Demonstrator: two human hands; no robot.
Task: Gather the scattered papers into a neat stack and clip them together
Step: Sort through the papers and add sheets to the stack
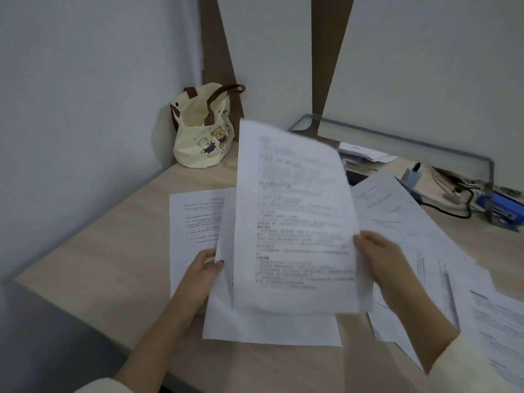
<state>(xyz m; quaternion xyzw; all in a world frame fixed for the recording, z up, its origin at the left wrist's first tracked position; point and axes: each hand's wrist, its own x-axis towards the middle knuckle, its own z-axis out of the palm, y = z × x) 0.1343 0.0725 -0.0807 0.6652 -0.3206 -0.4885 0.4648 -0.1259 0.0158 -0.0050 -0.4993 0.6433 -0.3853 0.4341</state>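
Observation:
I hold a few printed sheets (295,222) upright above the desk, blurred by motion. My left hand (202,272) grips their left edge, thumb on the front. My right hand (380,256) pinches the right edge of the front sheet. Under them one sheet (192,219) lies flat to the left and another (269,327) pokes out below. More loose papers (419,236) fan across the desk to the right, as far as the lower right corner. No clip is visible.
A cream tote bag (202,131) with bear prints and brown handles stands in the back corner by the wall. At the back right are a glass shelf (397,137), cables, a white adapter (411,175) and a blue object (502,205). The wooden desk's (99,265) front edge runs along the lower left.

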